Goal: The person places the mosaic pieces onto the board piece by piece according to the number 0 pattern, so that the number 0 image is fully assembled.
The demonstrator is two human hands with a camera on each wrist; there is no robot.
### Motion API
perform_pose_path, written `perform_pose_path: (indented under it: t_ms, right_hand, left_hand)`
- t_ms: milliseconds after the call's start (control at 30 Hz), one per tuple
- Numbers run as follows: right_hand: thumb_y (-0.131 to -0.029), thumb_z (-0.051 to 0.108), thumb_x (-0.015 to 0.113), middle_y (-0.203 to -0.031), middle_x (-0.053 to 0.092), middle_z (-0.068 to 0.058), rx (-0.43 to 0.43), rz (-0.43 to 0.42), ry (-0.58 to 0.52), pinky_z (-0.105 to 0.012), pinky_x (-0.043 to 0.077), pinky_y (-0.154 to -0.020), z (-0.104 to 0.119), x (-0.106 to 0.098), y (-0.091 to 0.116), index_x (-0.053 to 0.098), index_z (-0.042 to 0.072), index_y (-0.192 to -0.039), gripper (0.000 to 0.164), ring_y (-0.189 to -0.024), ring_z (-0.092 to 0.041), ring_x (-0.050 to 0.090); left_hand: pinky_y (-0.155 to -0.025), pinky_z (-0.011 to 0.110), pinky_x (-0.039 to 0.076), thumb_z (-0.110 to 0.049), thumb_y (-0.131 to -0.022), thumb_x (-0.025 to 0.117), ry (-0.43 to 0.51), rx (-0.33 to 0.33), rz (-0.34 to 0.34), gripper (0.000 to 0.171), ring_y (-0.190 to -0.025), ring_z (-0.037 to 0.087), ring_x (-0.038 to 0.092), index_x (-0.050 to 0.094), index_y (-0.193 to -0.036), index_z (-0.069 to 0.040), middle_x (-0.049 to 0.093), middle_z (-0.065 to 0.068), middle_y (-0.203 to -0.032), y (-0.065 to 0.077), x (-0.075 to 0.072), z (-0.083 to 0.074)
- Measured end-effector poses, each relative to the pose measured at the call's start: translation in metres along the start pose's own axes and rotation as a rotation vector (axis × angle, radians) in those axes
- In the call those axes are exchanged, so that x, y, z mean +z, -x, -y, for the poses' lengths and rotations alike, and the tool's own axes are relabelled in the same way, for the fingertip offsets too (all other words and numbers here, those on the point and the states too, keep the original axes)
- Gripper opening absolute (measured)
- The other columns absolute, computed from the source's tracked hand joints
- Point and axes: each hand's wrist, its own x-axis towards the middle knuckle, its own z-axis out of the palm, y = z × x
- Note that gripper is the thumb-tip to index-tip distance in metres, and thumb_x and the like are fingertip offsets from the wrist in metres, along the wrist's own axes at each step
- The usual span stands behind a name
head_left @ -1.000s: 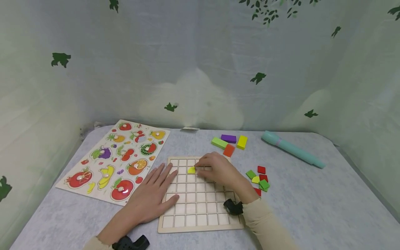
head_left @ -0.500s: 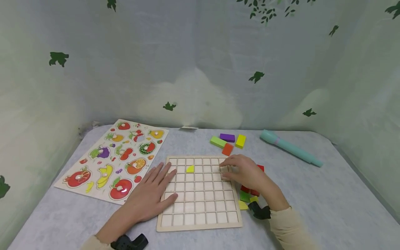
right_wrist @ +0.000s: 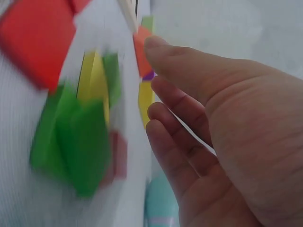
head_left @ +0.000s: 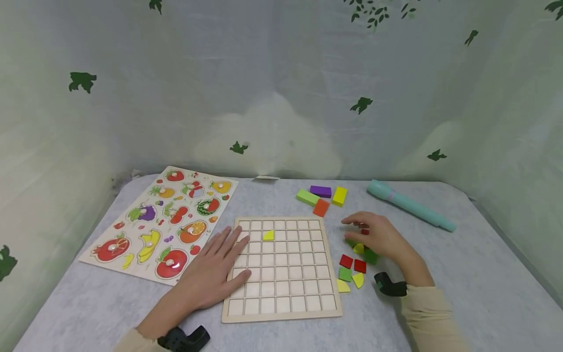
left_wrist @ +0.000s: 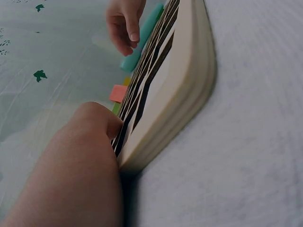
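Note:
A wooden grid board lies in the middle of the table, and one yellow quarter-round tile sits in a cell of its upper rows. My left hand rests flat on the board's left edge with spread fingers. To the right of the board, my right hand hovers over small tiles, its fingers loosely bent and nothing between them. Below it are a green tile, a red tile and a yellow tile in the right wrist view. More red, green and yellow tiles lie beside the board, including a red tile.
A fruit puzzle board lies at the left. Behind the grid board are a purple block, a light green block, an orange block and a yellow block. A teal tube-shaped object lies at the back right.
My right hand has left the yellow tile in the grid and moved right, off the board to the loose tiles. My left hand stays on the board.

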Motion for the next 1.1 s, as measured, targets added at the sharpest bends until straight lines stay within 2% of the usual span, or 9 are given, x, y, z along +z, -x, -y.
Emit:
perform_pose_path:
  t_ms: [267, 633, 833, 1100]
  right_hand:
    - [-0.095, 0.026, 0.075, -0.131, 0.068, -0.013, 0.133, -0.008, -0.002, -0.055, 0.054, -0.102, -0.023, -0.004, 0.005, 0.071, 0.012, -0.128, 0.036, -0.119, -0.036, 0.062]
    - [-0.094, 0.023, 0.077, -0.127, 0.069, -0.018, 0.169, 0.009, 0.066, -0.056, 0.054, -0.101, -0.036, -0.012, 0.009, 0.072, 0.005, -0.125, 0.036, -0.114, -0.037, 0.063]
    - [-0.094, 0.021, 0.076, -0.127, 0.069, -0.019, 0.165, 0.024, 0.073, -0.057, 0.055, -0.099, -0.035, -0.016, 0.012, 0.073, 0.006, -0.124, 0.034, -0.113, -0.038, 0.063]
    - [-0.094, 0.024, 0.077, -0.119, 0.070, -0.012, 0.118, 0.003, 0.043, -0.050, 0.059, -0.092, -0.010, -0.009, 0.003, 0.074, 0.010, -0.124, 0.033, -0.108, -0.032, 0.062]
  left_hand:
    - [-0.129, 0.052, 0.016, -0.063, -0.098, 0.053, 0.003, -0.003, 0.008, 0.082, -0.160, 0.030, 0.014, 0.031, -0.164, -0.019, 0.016, 0.004, -0.174, 0.000, 0.000, 0.000]
    - [-0.129, 0.052, 0.016, -0.062, -0.098, 0.053, 0.000, 0.003, -0.002, 0.081, -0.160, 0.031, 0.015, 0.032, -0.163, -0.018, 0.018, 0.005, -0.173, 0.000, 0.000, 0.000]
    - [-0.128, 0.054, 0.019, -0.063, -0.098, 0.052, 0.002, 0.010, -0.022, 0.081, -0.159, 0.032, 0.018, 0.034, -0.162, -0.017, 0.021, 0.006, -0.173, 0.001, 0.001, 0.001]
    - [-0.128, 0.054, 0.017, -0.063, -0.097, 0.055, -0.003, -0.001, -0.005, 0.083, -0.160, 0.032, 0.016, 0.033, -0.163, -0.018, 0.019, 0.005, -0.173, -0.001, 0.001, 0.000]
